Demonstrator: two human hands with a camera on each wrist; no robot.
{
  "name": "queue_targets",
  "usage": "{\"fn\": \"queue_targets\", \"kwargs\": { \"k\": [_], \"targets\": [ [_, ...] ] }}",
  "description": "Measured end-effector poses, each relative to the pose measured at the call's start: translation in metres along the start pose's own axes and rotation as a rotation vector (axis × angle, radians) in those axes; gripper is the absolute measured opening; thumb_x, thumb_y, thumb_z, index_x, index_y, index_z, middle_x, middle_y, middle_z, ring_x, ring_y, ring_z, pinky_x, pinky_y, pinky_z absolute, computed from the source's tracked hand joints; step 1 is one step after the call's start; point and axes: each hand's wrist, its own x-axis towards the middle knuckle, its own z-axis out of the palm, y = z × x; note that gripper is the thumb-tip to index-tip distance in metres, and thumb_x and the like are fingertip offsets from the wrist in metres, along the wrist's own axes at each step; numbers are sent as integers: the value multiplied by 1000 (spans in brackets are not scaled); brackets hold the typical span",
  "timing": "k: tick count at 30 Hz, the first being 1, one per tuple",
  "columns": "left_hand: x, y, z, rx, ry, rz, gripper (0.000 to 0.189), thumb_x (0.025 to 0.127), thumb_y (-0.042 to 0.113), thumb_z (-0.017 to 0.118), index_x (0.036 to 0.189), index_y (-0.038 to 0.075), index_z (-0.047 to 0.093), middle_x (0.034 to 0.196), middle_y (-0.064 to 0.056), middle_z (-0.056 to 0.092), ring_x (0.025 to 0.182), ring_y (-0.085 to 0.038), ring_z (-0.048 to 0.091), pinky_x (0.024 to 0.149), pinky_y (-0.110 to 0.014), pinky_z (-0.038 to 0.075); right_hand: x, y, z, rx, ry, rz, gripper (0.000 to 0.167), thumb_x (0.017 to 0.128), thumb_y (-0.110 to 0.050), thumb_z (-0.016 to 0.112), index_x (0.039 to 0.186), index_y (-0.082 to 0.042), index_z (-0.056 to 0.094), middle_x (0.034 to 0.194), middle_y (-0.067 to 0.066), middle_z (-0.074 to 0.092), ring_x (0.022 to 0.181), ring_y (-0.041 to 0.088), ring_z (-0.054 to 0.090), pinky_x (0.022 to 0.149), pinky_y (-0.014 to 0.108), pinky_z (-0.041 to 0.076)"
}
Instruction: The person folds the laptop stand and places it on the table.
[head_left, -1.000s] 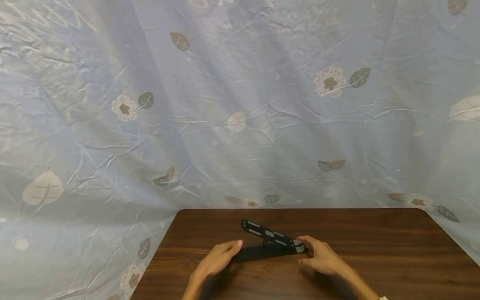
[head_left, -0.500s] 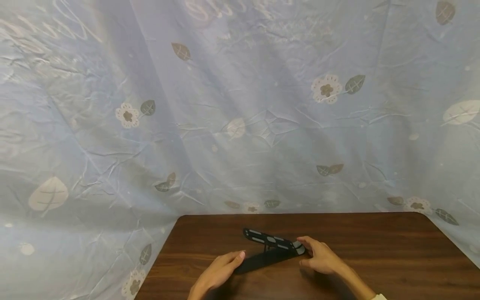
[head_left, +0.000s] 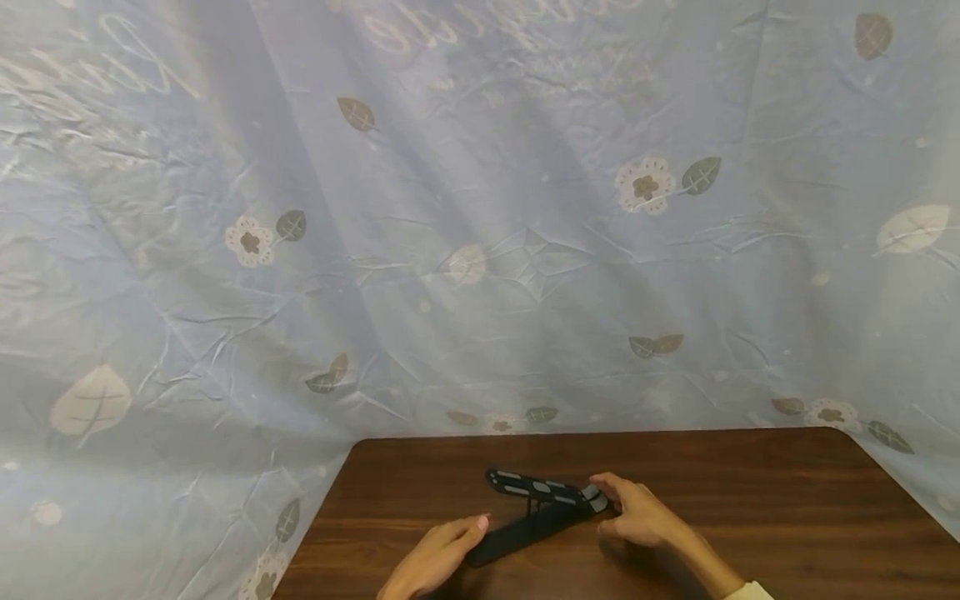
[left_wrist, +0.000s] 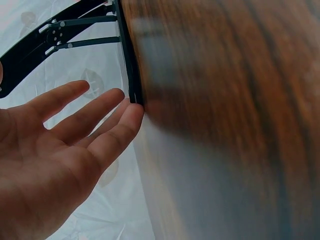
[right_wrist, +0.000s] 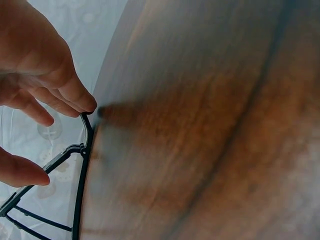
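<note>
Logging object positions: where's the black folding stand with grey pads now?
Head view: the black folding stand is on the brown wood-grain table, low in frame, just right of centre, between the person's left hand and right hand.

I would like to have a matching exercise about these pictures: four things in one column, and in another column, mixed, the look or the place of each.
1. stand
2. table
3. cloth
4. right hand

A. brown, with wood grain
B. at the stand's hinged end
C. black and grey
D. pale, printed with leaves and flowers

Pairs: 1-C, 2-A, 3-D, 4-B
</note>
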Motion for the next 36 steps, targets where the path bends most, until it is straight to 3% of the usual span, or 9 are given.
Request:
{"fn": "queue_targets", "kwargs": {
  "k": [4,11,13,20,24,31,36],
  "targets": [
    [-1,0,-1,-10,-8,-27,72,114,58,36,153,2,58,157,-26,57,144,-57,50,116,-80,37,6,2,0,-9,1,-5,78,84,-9,83,151,10,48,153,40,51,139,62,53,111,66,52],
    [-4,-2,2,-59,-34,-56,74,113,61,38,151,1,60,152,-29,60,128,-52,66,108,-76,49,12,3,5,-10,-4,5,79,82,-6,82,151,10,47,154,39,51,141,62,51,115,71,47],
    [-5,0,2,-68,-40,-62,76,112,62,39,151,0,59,153,-28,60,133,-53,62,110,-75,48,13,2,5,-6,-4,7,80,82,-5,83,151,11,47,154,40,50,142,62,50,116,71,45],
    [-5,7,2,-90,-70,-27,73,113,59,40,152,-1,58,154,-28,58,134,-50,62,100,-62,61,21,0,2,-7,-9,-9,80,80,0,82,151,9,48,155,38,50,143,61,49,117,71,44],
    [-4,10,3,-116,-87,-44,75,112,62,41,152,0,58,154,-28,58,128,-46,66,94,-57,64,23,1,0,-5,-16,-10,80,78,0,80,152,7,49,156,37,51,144,61,49,116,71,44],
    [-2,17,16,-210,-109,-96,76,112,60,44,152,-4,56,148,-29,61,114,-36,70,94,-55,64,29,4,2,-29,-6,-28,83,72,3,74,151,4,51,155,33,54,145,57,50,118,70,44],
    [0,25,27,-254,-134,-112,76,110,59,49,150,-5,58,139,-24,68,110,-32,72,95,-56,64,32,5,3,-54,-5,-33,85,69,4,74,151,0,52,154,32,56,144,56,51,117,70,44]
  ]
}}
